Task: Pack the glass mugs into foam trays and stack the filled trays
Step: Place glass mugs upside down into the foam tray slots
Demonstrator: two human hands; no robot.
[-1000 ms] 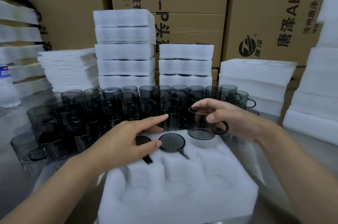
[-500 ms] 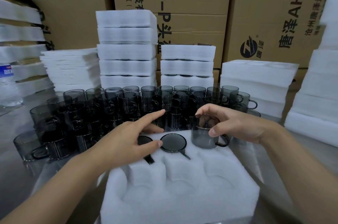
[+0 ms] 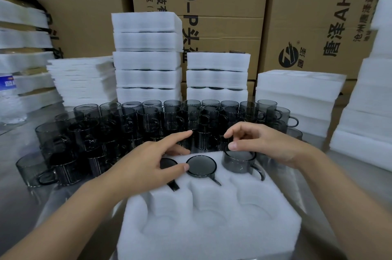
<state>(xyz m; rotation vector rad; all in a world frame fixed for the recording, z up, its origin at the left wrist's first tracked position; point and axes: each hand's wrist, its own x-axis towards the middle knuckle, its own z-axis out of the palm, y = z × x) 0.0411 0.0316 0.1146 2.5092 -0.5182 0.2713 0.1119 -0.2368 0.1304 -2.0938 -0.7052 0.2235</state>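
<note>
As back row nears full, foam stacks [image 3: 146, 58] wall off rear of tabletop [image 3: 14, 217]; loose mugs [image 3: 127, 128] crowd right up to far edge of foam tray [image 3: 207, 228], so open room lies only above tray. Three front pockets vacant. Half sunk in back-right pocket: third mug [image 3: 239, 161], rim pinched by right hand [image 3: 265, 145]; left hand [image 3: 146, 164] spread flat, fingertip on seated mug [image 3: 201, 166]. Next, likely: press home, let go, fetch another.
</note>
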